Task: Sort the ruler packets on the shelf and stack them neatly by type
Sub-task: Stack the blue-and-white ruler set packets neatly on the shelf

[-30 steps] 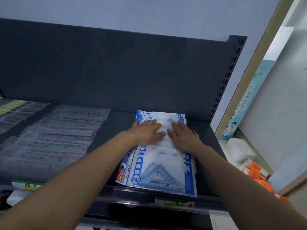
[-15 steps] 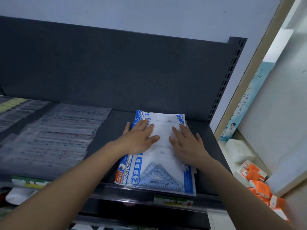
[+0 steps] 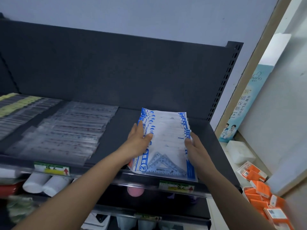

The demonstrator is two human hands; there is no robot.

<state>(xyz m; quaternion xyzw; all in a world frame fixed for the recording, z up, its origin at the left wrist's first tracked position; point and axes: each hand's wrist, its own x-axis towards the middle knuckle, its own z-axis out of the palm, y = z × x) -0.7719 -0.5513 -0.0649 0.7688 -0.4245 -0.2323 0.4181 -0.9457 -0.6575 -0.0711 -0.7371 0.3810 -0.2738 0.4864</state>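
Left hand [image 3: 138, 141] and right hand [image 3: 193, 147], each grip flat with straight fingers, press the sides of the set-square packets [image 3: 167, 138] on the shelf [image 3: 116, 143].

Both hands leave the top of the blue-and-white packets [image 3: 167, 140] — left hand [image 3: 138, 141] and right hand [image 3: 193, 146] now flank the fanned stack's edges.

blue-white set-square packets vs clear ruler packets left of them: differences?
The blue-white packets are wide with blue print; the clear ruler packets are long, narrow and nearly see-through. The blue-white packets sit between the left hand and right hand, which touch their side edges; the clear ruler packets are untouched. Both lie flat in overlapping rows on the dark shelf.
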